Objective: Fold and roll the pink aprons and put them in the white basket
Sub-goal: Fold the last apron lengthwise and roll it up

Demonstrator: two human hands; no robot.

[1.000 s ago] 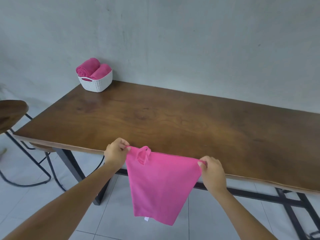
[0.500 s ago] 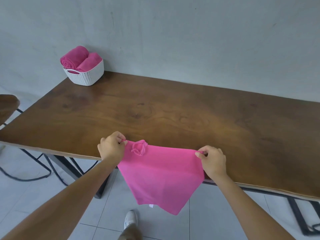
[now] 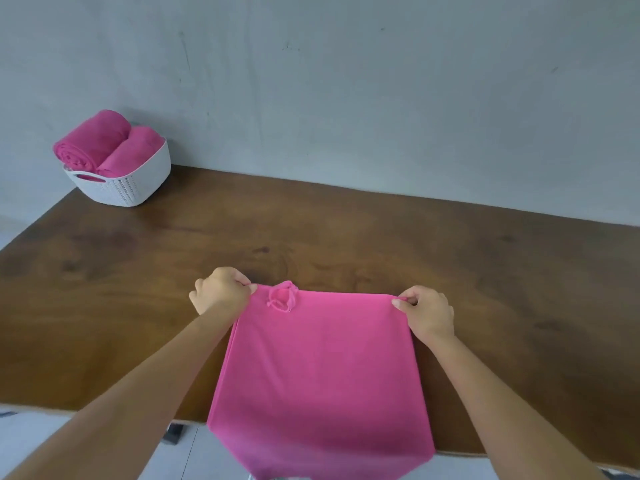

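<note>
So the folded pink apron [image 3: 318, 368] lies flat on the desk [image 3: 485, 271], its lower end hanging over the near edge. Left hand [image 3: 221, 294] pinches its far-left corner, right hand [image 3: 427, 315] pinches the far-right one. White basket [image 3: 121, 185] with two rolled aprons [image 3: 104, 147] sits at the far-left corner.

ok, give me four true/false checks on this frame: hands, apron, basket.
1. The white basket stands at the far left corner of the table. True.
2. The basket is empty. False: two rolled aprons sit in it.
3. The left hand and right hand each pinch a top corner of the pink apron. True.
4. The apron lies wholly on the table. False: its lower end hangs over the near edge.
</note>
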